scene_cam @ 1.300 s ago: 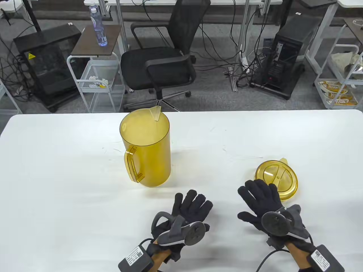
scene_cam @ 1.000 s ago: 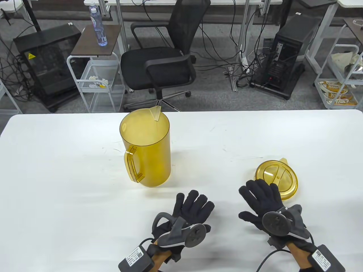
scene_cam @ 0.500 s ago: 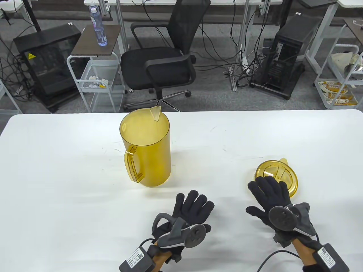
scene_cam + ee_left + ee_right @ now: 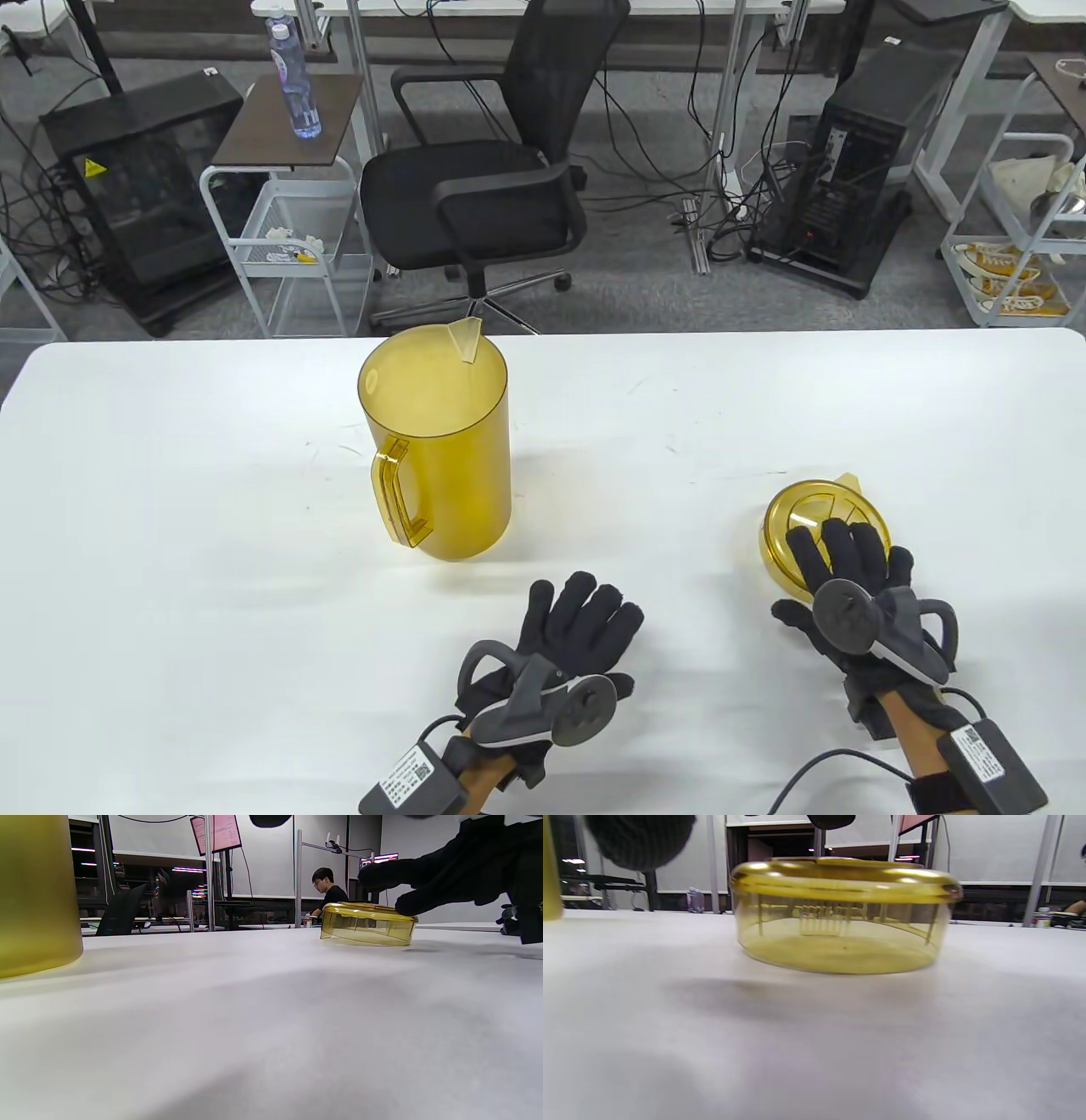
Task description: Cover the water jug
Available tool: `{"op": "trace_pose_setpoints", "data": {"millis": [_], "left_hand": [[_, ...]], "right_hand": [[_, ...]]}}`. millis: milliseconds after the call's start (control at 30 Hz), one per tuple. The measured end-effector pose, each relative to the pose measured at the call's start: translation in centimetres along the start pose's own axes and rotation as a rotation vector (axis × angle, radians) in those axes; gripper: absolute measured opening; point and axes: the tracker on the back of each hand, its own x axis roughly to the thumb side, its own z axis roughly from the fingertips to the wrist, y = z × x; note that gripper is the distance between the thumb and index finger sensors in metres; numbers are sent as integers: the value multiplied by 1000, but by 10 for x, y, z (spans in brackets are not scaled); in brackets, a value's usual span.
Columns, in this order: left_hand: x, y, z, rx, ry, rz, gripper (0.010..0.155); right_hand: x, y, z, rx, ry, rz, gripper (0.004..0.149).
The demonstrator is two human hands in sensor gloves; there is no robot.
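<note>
table view: yellow jug (image 4: pixel 437 450) upright, uncovered, mid table (image 4: pixel 212 526). lid (image 4: pixel 814 509) flat, well right of it. right hand (image 4: pixel 848 577) fingers straight over lid's near part. left hand (image 4: pixel 577 637) flat on table, fingers relaxed, holding nothing.
left wrist: r fingertips (image 4: pixel 382 874) above lid top.
right wrist: lid close, on table.

the water jug (image 4: pixel 437 450), translucent yellow plastic, is standing upright and uncovered on the white table, its handle facing the near edge and its spout pointing away. the matching round lid (image 4: pixel 819 518) is lying flat on the table, well apart to the jug's right.
</note>
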Motion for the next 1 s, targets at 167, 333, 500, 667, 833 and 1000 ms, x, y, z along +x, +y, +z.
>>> {"op": "trace_pose_setpoints", "data": {"millis": [167,333,500,667,833,1000], "left_hand": [[1,0,0,2,-5,-4,74],[2,1,1,15,-7,-11,74],[2,0,1,15,-6,-10,74],[2,-1,1,1,-8,-2,74],[3,2,2,20,-13,-11,74],[3,1,2,21,-11,-7,74]], "right_hand": [[-7,5,-5,99,110,43,89],[-7,12,-8,163,136,66,88],[-5,14,-11,116,144,79,84],[2,13,-16,117,156,112,81],[12,14,-15,85,134,175,77],[10,16,-15,48,126,166,76]]}}
